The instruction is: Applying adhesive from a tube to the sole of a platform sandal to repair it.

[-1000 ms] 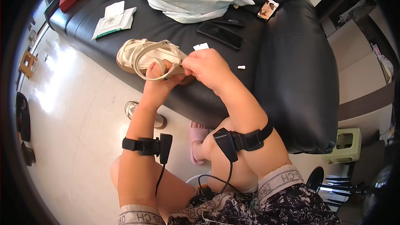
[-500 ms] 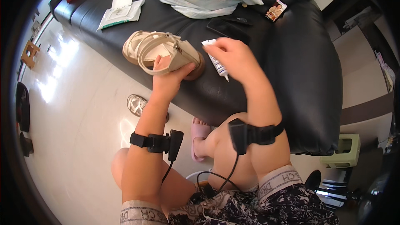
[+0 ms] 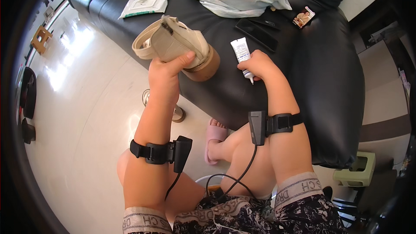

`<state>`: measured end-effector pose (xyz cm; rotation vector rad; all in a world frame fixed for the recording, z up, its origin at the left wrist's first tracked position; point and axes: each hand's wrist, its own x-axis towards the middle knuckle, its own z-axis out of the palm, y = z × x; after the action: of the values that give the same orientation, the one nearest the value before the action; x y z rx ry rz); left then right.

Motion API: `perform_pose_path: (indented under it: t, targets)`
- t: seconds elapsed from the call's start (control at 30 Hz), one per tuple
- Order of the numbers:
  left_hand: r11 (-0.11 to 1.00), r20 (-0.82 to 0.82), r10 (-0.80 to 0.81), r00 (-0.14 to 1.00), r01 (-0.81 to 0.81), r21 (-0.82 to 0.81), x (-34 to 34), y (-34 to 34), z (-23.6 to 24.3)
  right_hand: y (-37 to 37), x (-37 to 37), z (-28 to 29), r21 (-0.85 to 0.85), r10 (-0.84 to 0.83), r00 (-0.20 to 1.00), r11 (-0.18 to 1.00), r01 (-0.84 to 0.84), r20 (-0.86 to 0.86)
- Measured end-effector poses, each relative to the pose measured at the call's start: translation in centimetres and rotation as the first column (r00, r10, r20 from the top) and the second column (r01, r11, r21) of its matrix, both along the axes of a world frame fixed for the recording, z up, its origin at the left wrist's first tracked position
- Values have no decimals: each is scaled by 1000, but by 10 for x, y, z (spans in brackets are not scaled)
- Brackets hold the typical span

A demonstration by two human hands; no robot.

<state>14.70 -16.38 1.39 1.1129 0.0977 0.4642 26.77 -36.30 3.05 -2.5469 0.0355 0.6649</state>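
Your right hand (image 3: pixel 258 63) grips one slim, likely squeezable tube (image 3: pixel 241 50) right of centre; your left hand (image 3: pixel 164 74) grasps one beige sandal (image 3: pixel 177 45) upper left of centre, probably light, soft-strapped, stiff-soled, best held by the heel. One second sandal (image 3: pixel 178 114) shows partly, left of centre; one white packet (image 3: pixel 145 5), upper left.

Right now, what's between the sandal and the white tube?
Only a strip of black sofa seat shows between the sandal and the white tube in the head view.
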Motion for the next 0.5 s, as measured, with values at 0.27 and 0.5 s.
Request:
perform_pose_path:
  t: [0.27,0.5]
  targets:
    - [978,83,18,996,0,-210,-19,26,5,22,-43,13,885,288,863,349,308,-414]
    - [985,-86,44,995,-58,-160,-42,39,16,60,-75,17,930,296,891,236,280,-343]
